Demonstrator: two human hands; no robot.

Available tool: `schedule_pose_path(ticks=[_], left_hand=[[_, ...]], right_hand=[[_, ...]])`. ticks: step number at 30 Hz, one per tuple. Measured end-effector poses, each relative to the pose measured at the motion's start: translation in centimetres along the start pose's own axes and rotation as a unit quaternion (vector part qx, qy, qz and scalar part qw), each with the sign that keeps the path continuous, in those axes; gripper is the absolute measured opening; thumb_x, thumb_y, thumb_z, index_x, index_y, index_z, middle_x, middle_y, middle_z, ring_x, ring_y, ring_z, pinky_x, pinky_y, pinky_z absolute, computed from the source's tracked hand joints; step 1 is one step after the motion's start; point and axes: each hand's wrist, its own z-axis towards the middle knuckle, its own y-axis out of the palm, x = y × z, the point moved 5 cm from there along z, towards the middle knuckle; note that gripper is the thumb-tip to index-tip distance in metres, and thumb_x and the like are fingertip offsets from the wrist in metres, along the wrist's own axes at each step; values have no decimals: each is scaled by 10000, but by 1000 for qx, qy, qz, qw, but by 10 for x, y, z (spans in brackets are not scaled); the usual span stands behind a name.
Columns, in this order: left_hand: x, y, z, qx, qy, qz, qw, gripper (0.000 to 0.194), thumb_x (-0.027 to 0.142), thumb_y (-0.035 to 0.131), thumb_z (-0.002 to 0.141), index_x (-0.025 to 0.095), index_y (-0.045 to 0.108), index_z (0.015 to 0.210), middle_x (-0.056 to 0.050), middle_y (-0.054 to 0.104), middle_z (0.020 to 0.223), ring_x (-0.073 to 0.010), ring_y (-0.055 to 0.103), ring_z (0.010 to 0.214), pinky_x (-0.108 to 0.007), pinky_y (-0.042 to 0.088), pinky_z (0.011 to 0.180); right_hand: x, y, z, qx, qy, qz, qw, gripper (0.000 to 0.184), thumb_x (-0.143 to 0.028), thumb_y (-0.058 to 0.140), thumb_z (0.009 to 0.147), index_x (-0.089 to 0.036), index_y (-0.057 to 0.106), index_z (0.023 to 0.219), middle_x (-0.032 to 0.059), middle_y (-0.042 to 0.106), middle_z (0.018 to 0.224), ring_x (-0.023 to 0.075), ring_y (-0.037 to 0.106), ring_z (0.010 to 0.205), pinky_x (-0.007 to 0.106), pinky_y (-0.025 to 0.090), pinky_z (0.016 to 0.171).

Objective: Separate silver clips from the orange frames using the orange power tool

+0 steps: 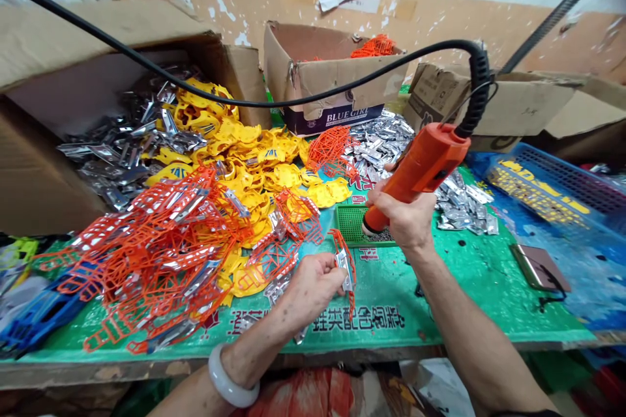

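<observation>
My right hand (pixel 409 216) is wrapped round an orange electric screwdriver (pixel 419 166), its black cable running off the top end. The tool's tip points down at a small green basket (pixel 351 221) holding tiny dark pieces, probably screws. With closed fingers my left hand (pixel 315 283) grips an orange plastic frame with a silvery plate on it (pixel 345 268), above the green table cover. To its left lies a heap of orange frames (pixel 171 254), many with silvery plates. Yellow plastic shells (pixel 274 163) are piled behind them.
Silvery parts (pixel 384 140) lie beyond the green basket, with more (pixel 467 205) right of the screwdriver. Cardboard boxes (pixel 337 81) line the wall. A blue basket (pixel 552 189) with yellow pieces and a flat pinkish device (pixel 540 267) are at right. The black cable (pixel 195 85) arches across the table.
</observation>
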Motion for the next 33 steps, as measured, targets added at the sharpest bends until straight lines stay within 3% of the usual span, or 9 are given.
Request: schedule_pose_path(ticks=[5,12,15,26,33], left_hand=[[-2,2,2,0,12,-15,1000,129,211,485,694,157,546,594,21,582,556,-108,470,522,-225,308,512],[3,3,2,-13,17,-58,998,128,188,480,675,157,545,570,18,591,562,-115,511,554,-216,341,539],[8,4,-1,-23,20,-77,997,125,182,485,669,157,556,570,32,574,562,-101,481,529,-211,337,532],[3,4,2,-30,56,-104,993,156,197,467,721,140,567,615,12,578,593,-114,506,568,-221,358,564],[1,2,3,-29,52,-103,993,171,227,480,719,140,563,598,4,588,603,-118,501,575,-228,360,575]], right_hand=[[-12,-5,2,12,-17,40,999,348,-202,733,634,-168,584,946,-33,612,658,133,576,541,322,496,568],[-74,-10,-9,-12,-57,138,989,279,-153,650,698,-226,577,957,-37,567,673,145,582,553,345,504,568],[-88,-3,-21,-31,-53,138,988,248,-163,632,699,-239,572,927,-35,557,673,141,573,555,355,506,596],[-84,18,-35,-32,-17,121,992,432,-199,672,606,-271,571,1019,-38,546,624,162,546,583,358,502,577],[-78,19,-36,-73,-34,104,991,463,-253,674,654,-288,551,1099,-36,560,662,169,570,606,376,515,613]])
